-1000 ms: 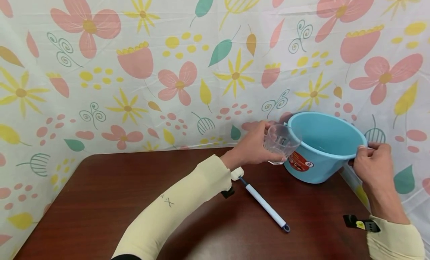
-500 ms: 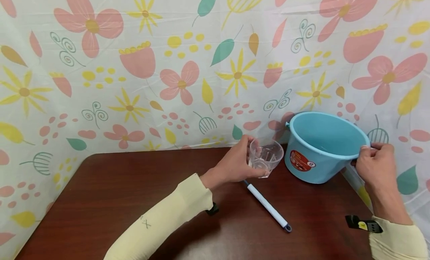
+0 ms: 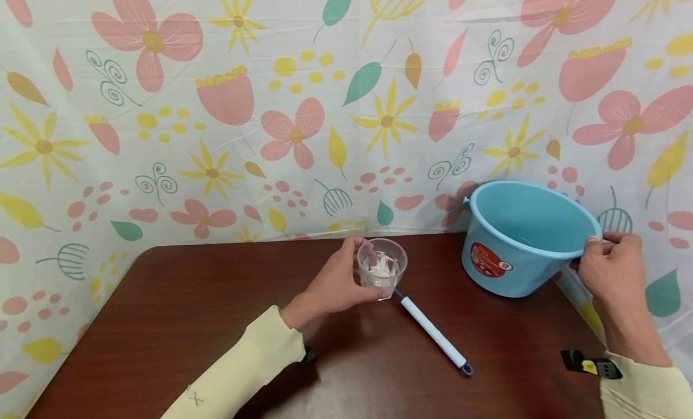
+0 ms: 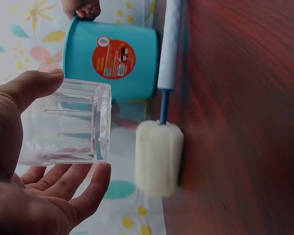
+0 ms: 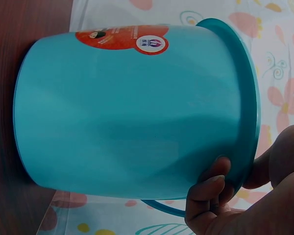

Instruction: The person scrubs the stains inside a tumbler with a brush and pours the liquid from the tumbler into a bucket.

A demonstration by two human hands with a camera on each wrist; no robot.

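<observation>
My left hand (image 3: 338, 279) holds a clear plastic cup (image 3: 382, 267) above the table, thumb on one side and fingers on the other, as the left wrist view also shows. Behind the cup, a sponge brush lies on the table; its white handle (image 3: 433, 329) points toward the front right, and in the left wrist view its cream sponge head (image 4: 159, 159) is plain to see. At the back right stands a light blue bucket (image 3: 509, 256) with a red round label. My right hand (image 3: 614, 272) grips the bucket's rim on its right side, fingers curled beneath the lip.
The dark brown wooden table (image 3: 216, 329) meets a white flowered cloth (image 3: 303, 64) at the back. The bucket stands close to that cloth, near the table's right edge. Part of the bucket's blue bail handle (image 5: 164, 208) shows behind it in the right wrist view.
My left hand has drawn the cup leftward and toward me, away from the bucket's rim. My right hand keeps its grip on the bucket, which stays in place.
</observation>
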